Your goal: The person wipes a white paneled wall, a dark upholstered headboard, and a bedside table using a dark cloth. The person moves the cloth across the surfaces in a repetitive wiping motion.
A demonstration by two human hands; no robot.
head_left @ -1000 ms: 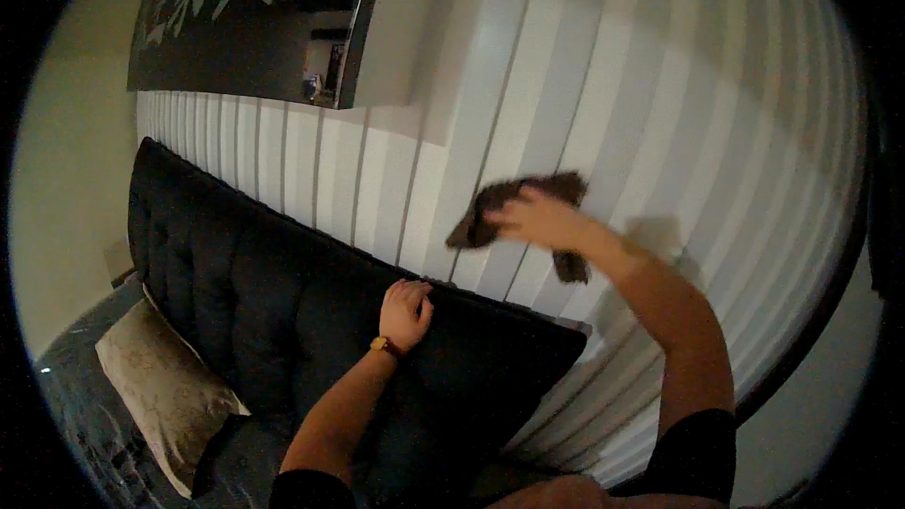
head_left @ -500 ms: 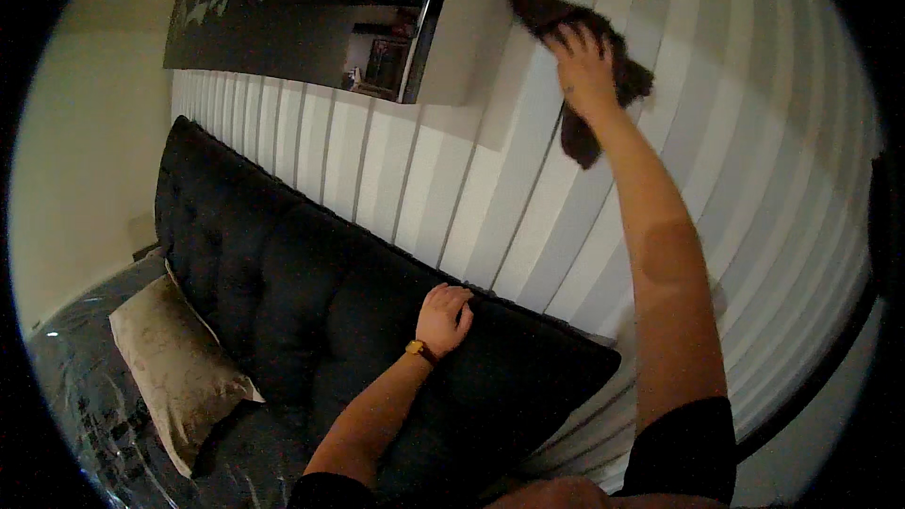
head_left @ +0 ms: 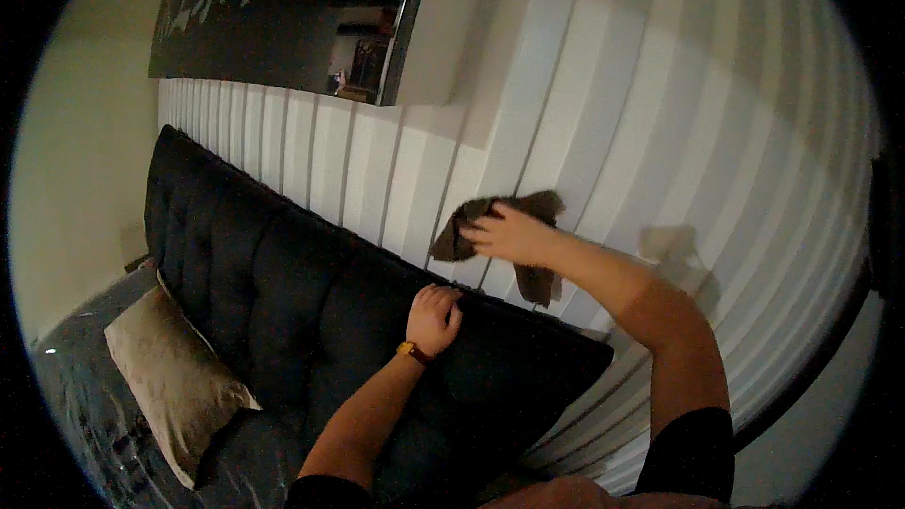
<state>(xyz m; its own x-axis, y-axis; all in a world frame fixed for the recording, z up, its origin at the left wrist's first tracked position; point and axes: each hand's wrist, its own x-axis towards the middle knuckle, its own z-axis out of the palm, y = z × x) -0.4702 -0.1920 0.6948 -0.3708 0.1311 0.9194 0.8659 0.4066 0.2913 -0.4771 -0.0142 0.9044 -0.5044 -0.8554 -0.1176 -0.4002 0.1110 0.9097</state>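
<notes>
Holding brown cloth (head_left: 454, 238) on striped wall (head_left: 566, 160) w/ R hand (head_left: 509, 234), just above black tufted headboard (head_left: 283, 269); laying R fingers over cloth, slightly spread, can't tell if pinching any fold; resting L hand (head_left: 434, 318) on headboard's top edge w/ fingers close together, thumb apart; wearing watch (head_left: 410, 350) w/ yellow face on L wrist; seeing pale pillow (head_left: 174, 372) on dk bedding (head_left: 80, 405) at lower L, glossy dk panel (head_left: 273, 47) w/ leaf pattern at upper L

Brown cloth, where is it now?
Slightly right of centre in the head view, the cloth is under the right hand against the striped wall, just above the black headboard.
</notes>
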